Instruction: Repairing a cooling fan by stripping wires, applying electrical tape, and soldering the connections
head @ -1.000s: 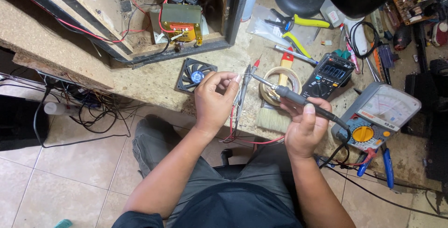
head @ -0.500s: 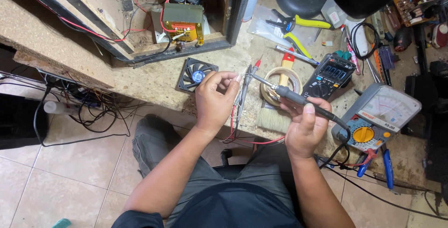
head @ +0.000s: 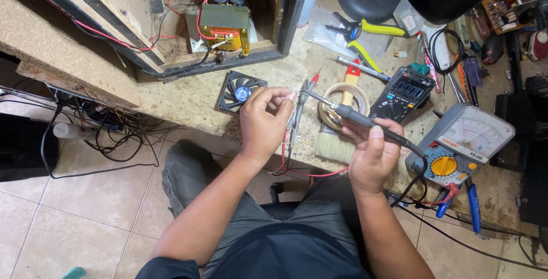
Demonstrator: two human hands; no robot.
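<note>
Right hand (head: 371, 156) grips the soldering iron (head: 357, 119), tip nearing wires (head: 288, 136) pinched in the left hand (head: 264, 122); joint not yet visibly made

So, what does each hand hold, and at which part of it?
The right hand holds a soldering iron by its dark handle, tip pointing left. The left hand pinches thin wires near their upper ends, between thumb and fingertips.
</note>
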